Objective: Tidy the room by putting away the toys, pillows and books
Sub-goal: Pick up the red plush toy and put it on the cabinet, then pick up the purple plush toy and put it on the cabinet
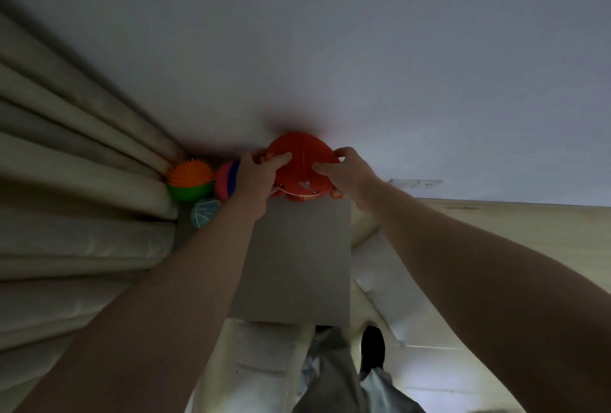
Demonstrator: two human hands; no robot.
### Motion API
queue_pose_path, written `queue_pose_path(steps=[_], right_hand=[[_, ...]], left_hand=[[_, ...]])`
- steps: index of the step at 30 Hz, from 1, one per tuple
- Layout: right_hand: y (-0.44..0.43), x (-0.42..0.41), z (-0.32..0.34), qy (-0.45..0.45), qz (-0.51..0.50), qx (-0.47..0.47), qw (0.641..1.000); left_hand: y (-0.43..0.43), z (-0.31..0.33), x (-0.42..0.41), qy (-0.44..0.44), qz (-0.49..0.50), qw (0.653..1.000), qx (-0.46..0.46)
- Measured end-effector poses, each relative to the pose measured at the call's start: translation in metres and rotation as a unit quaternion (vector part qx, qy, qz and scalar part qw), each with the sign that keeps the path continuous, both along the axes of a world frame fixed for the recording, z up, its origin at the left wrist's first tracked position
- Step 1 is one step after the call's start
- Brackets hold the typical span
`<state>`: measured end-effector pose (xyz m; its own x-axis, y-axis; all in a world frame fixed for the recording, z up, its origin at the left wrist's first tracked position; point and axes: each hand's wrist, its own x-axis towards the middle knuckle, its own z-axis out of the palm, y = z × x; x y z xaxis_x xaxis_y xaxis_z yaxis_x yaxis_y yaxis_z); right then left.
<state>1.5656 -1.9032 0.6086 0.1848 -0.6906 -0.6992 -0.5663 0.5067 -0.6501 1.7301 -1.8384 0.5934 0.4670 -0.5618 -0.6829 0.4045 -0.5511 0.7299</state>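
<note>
While both hands, left [256, 178] and right [347, 174], clamp the red toy [299, 161], it apparently sits at the shelf's [291, 264] far edge, by the wall [363, 49].

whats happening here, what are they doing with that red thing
A person grips a red-orange toy with both hands, the left hand on its left side and the right hand on its right, holding it at the far end of a grey surface near the wall. Three balls already sit in the corner by the curtain: an orange-and-green spiky ball, a pink-and-blue spiky ball and a teal ball.
</note>
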Motion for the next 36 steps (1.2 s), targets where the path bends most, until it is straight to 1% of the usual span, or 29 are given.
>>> queue_pose_path(steps=[7, 12, 14, 15, 17, 19, 22, 24, 26, 27, 30, 31, 33, 36], right_hand=[[-0.006, 0.008, -0.016, 0.022, 0.018, -0.014, 1.0], [-0.005, 0.012, -0.019, 0.03, 0.044, -0.017, 0.998], [-0.004, 0.011, -0.015, 0.029, 0.053, -0.025, 0.998], [-0.002, 0.01, -0.012, 0.031, 0.06, -0.032, 0.997], [0.005, 0.005, -0.003, 0.036, 0.064, -0.041, 0.996], [0.018, -0.007, 0.013, 0.028, 0.042, -0.053, 0.997], [0.041, -0.04, 0.041, 0.014, -0.05, -0.073, 0.996], [0.059, -0.068, 0.056, 0.01, -0.13, -0.079, 0.988], [0.077, -0.102, 0.068, 0.015, -0.208, -0.084, 0.975], [0.085, -0.117, 0.072, 0.014, -0.242, -0.084, 0.967], [0.113, -0.168, 0.079, -0.003, -0.349, -0.06, 0.935], [0.122, -0.185, 0.08, -0.011, -0.385, -0.051, 0.922], [0.141, -0.221, 0.081, -0.018, -0.462, -0.047, 0.886], [0.175, -0.28, 0.085, -0.02, -0.581, -0.048, 0.812]], left_hand=[[-0.01, -0.019, 0.003, -0.042, 0.016, 0.999, 0.018], [-0.009, -0.022, 0.007, -0.069, -0.007, 0.996, 0.049], [-0.011, -0.015, 0.005, -0.094, -0.01, 0.994, 0.05], [-0.011, -0.011, 0.003, -0.122, -0.012, 0.991, 0.056], [-0.008, 0.007, -0.002, -0.206, -0.006, 0.976, 0.078], [0.002, 0.03, -0.01, -0.288, 0.023, 0.955, 0.068], [0.02, 0.07, -0.046, -0.373, 0.038, 0.927, -0.004], [0.029, 0.092, -0.085, -0.396, -0.009, 0.916, -0.067], [0.03, 0.104, -0.128, -0.388, -0.103, 0.908, -0.119], [0.028, 0.107, -0.145, -0.366, -0.14, 0.911, -0.129], [0.016, 0.113, -0.194, -0.272, -0.226, 0.929, -0.11], [0.012, 0.111, -0.211, -0.248, -0.259, 0.929, -0.094], [0.009, 0.108, -0.252, -0.211, -0.35, 0.911, -0.061], [0.021, 0.106, -0.326, -0.142, -0.471, 0.871, -0.018]])
